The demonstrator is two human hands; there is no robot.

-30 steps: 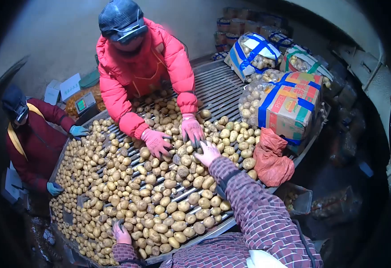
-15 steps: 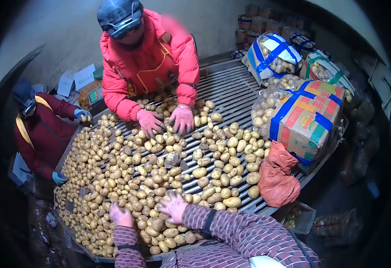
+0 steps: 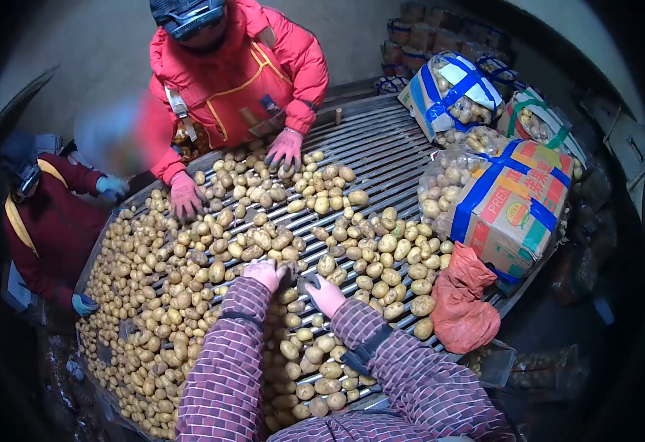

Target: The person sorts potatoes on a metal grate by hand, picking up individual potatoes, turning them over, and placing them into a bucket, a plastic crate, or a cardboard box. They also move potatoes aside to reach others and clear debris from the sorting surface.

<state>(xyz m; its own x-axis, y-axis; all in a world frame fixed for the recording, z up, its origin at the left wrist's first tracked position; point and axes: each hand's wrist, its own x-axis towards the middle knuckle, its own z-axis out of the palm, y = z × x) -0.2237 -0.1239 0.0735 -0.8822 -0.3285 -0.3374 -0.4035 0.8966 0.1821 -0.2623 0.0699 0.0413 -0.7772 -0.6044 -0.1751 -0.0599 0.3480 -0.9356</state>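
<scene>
Potatoes [image 3: 167, 295] cover much of a slatted metal table [image 3: 388, 147]. My left hand [image 3: 265, 274], in a pink glove, reaches to the middle of the table with its fingertips at a dark lump [image 3: 290, 274]. Close by on the right, my right hand [image 3: 324, 295] has its gloved fingers bent at the other side of that lump. The fingers of both hands are partly hidden, so their grip is unclear. Potatoes lie around both hands, and bare slats show between them.
Across the table a person in a red jacket [image 3: 241, 81] has both hands on potatoes. Another person in dark red [image 3: 57, 221] stands at the left edge. Taped boxes [image 3: 514, 199] of potatoes and a red cloth bag [image 3: 464, 302] lie at the right.
Both my hands have moved forward from the near potatoes to the table's middle and come close together. The opposite person's hands have spread apart. Near potatoes have shifted, exposing slats.
</scene>
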